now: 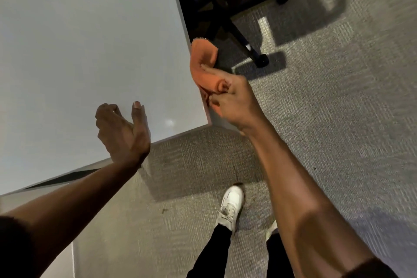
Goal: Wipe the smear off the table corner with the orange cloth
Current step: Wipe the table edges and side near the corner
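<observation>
My right hand (232, 99) is shut on the orange cloth (203, 61), holding it bunched up just off the right edge of the white table (79, 40), near its corner. The cloth's free end sticks up past my fingers. A small pale smear (169, 122) shows on the table top close to the corner, to the left of the cloth. My left hand (121, 128) hovers over the table's near edge, fingers loosely curled and apart, holding nothing.
A black office chair base (239, 18) with castors stands on the grey carpet (338, 119) just beyond the table's right edge. My feet in white shoes (231, 205) are on the carpet below the corner.
</observation>
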The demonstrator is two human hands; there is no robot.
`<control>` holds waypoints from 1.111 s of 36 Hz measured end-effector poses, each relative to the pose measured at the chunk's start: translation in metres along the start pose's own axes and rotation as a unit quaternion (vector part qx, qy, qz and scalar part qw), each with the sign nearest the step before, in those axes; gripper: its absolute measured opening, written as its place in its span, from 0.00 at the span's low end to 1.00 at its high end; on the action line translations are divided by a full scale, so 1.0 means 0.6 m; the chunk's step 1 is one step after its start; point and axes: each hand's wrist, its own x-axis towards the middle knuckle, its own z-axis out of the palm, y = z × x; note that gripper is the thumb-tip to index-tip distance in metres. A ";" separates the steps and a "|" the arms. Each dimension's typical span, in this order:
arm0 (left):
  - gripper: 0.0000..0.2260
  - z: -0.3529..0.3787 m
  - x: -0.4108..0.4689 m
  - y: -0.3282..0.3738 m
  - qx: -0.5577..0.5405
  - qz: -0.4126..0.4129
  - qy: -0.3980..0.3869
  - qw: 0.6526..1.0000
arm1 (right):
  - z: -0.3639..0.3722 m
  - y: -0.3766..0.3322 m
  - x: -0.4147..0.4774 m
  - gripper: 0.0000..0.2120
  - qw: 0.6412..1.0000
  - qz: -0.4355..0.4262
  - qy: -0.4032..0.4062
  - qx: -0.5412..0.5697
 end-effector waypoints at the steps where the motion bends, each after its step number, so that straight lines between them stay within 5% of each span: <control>1: 0.35 0.000 0.001 -0.002 0.004 0.004 -0.003 1.000 | 0.002 0.000 0.003 0.36 1.000 0.005 0.004 0.007; 13: 0.32 0.000 0.002 -0.005 0.017 0.013 -0.009 1.000 | 0.022 0.071 -0.211 0.39 0.999 0.022 0.029 0.009; 28: 0.31 -0.006 0.001 0.003 0.019 0.017 -0.023 0.999 | 0.018 -0.054 0.096 0.32 0.995 0.042 0.033 -0.079; 40: 0.31 -0.018 -0.002 0.012 0.028 -0.008 -0.043 0.999 | 0.053 0.011 -0.174 0.39 0.994 0.062 0.089 -0.010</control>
